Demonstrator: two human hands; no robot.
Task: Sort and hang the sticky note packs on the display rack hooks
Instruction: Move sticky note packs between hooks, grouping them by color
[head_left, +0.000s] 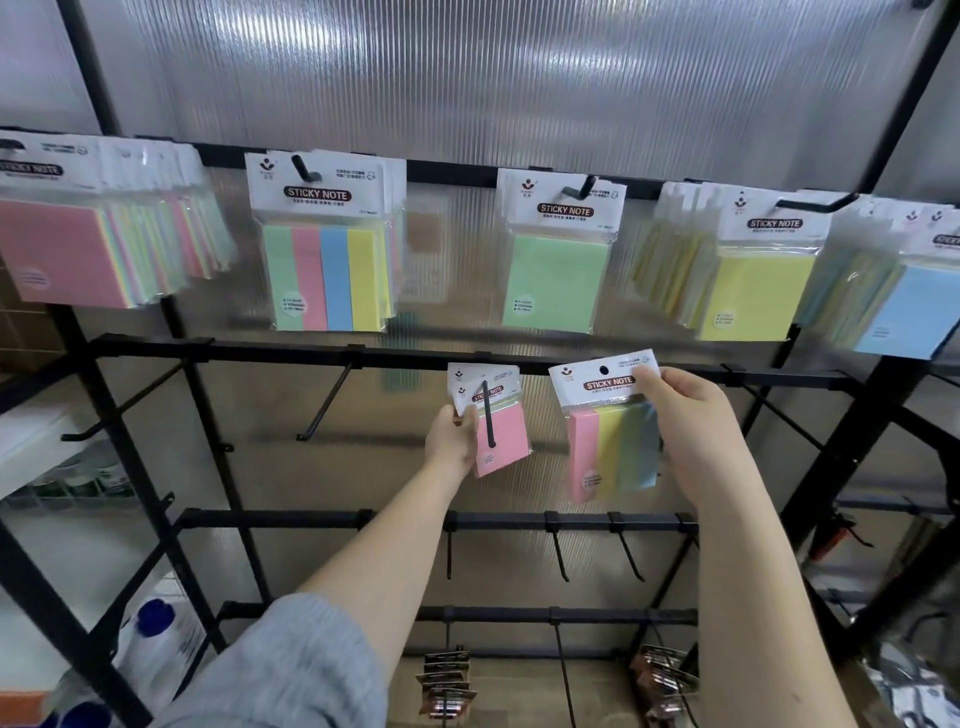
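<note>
From the head view, both arms reach up to a black display rack (519, 358) backed by ribbed translucent panelling.

The left hand (452, 441) grips a pink sticky note pack (501, 439) at its left edge, fingers curled behind it and thumb on the front, near the white header card. A second header card shows just behind the first, so it may be more than 1 pack; I cannot tell for sure. A black hook (488, 415) from the second rail crosses in front of the pink pack, which sits just under that rail.

The right hand (691, 421) pinches a striped pack (610, 441) by the right corner of its header card, thumb on the front, fingers clamped behind. Its strips are pink, yellow, green and blue. The hang hole in the card lies level with the second rail, and the pack tilts slightly.

On the top rail hang 5 groups: pink-fronted packs (67, 254) at far left, a 4-colour striped set (327, 270), green packs (556, 280), yellow packs (753, 296) and blue packs (904, 312) at far right.

Lower rails carry bare hooks. A grey sleeve (291, 670) covers the left upper arm.
</note>
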